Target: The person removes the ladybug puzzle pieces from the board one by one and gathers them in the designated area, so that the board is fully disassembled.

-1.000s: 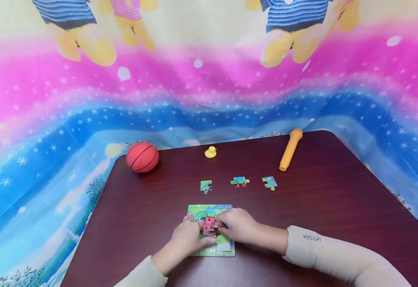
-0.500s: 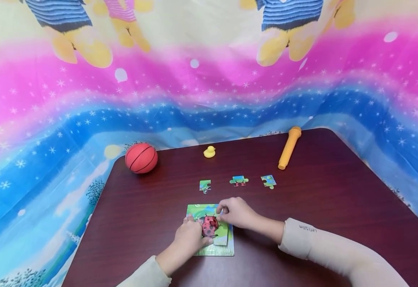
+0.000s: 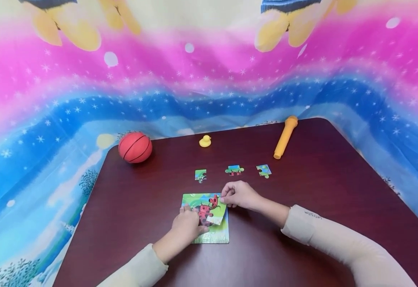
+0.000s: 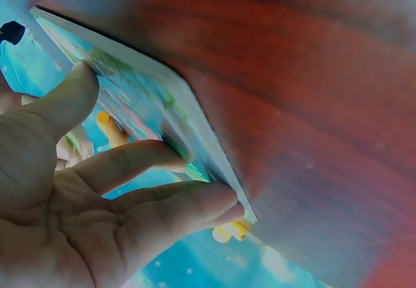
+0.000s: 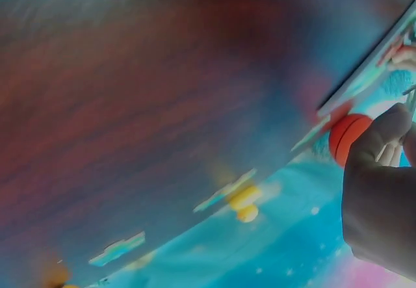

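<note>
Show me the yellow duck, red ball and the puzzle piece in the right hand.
Yellow duck [image 3: 205, 142]: head view, its body.
Red ball [image 3: 135, 147]: head view, its middle.
Puzzle piece [image 3: 220, 212]: head view, its green area.

Dark reddish-brown, wood-grained tabletop [image 3: 148, 207] with rounded far corners, bearing a flat, near-square green puzzle board [image 3: 214, 238]. Clock positions from the board: small yellow toy duck [image 3: 205, 142], 12 o'clock; three loose green-and-blue jigsaw pieces [image 3: 234, 170], 12, 1 and 2; orange-yellow microphone-shaped rod [image 3: 284, 140], between 1 and 2; round red ball with black seams [image 3: 135, 147], between 10 and 11.
</note>
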{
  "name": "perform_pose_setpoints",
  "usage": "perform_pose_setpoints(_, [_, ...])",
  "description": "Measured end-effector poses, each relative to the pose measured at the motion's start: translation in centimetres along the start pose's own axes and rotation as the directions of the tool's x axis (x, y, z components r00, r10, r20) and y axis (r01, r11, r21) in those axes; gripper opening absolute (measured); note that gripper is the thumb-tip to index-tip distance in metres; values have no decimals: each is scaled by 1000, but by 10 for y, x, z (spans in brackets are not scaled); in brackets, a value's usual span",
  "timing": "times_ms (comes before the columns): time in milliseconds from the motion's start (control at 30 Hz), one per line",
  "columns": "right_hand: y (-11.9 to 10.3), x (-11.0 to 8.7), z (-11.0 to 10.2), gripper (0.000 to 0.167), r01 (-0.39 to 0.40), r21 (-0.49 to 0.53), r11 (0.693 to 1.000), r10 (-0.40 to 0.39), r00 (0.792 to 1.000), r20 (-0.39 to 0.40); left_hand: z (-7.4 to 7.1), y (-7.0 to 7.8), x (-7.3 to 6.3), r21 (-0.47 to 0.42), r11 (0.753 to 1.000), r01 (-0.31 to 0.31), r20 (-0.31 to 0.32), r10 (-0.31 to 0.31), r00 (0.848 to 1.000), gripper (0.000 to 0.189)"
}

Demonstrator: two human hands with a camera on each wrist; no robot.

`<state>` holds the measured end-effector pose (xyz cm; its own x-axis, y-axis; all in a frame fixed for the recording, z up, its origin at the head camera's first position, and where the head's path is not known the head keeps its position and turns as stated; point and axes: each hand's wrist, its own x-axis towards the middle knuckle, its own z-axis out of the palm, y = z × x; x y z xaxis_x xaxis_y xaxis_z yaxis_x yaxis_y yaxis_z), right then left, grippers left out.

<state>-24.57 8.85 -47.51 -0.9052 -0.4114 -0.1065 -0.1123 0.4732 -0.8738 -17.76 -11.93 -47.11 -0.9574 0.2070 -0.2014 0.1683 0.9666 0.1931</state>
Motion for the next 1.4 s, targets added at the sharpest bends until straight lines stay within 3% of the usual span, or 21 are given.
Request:
perform_pose_setpoints(100, [0, 3, 6, 10, 72, -118, 990, -70, 997, 21, -5, -1, 2, 19, 999, -30, -6, 30, 1000, 60])
perform_pose_setpoints(200, [3, 4, 14, 13, 157, -252, 955, -159, 987, 14, -6, -1, 2, 67, 995, -70, -8, 71, 997, 55])
perform_pose_setpoints(400, [6, 3, 31, 16, 246, -366, 898, -269, 963, -11, 4, 2, -4, 59, 998, -24, -28, 26, 999, 79])
perform_pose_setpoints(567, [6, -1, 35, 17, 242, -382, 892, -268, 963, -15, 14, 7, -7, 127, 992, 17, -73, -8, 997, 84])
perform_pose_setpoints(667, [3, -1, 34, 16, 233, -372, 899, -255, 967, -13, 15, 12, -8, 139, 989, 53, -64, -44, 997, 84])
perform_pose_setpoints(767, [-1, -2, 32, 16, 248, -366, 897, -267, 964, 0, 14, 16, -8, 115, 989, 91, -60, -84, 995, 85])
perform_pose_setpoints(900, [-7, -3, 29, 16, 300, -389, 871, -308, 950, 41, 13, 20, -10, 64, 991, 121, -69, -117, 991, 87])
perform_pose_setpoints(1067, [-11, -3, 26, 20, 327, -419, 847, -322, 943, 85, 14, 22, -9, 69, 990, 126, -62, -122, 991, 90])
perform_pose_setpoints(1400, [-4, 4, 25, 19, 264, -449, 854, -261, 963, 70, 14, 24, -8, 104, 986, 129, -27, -127, 992, 90])
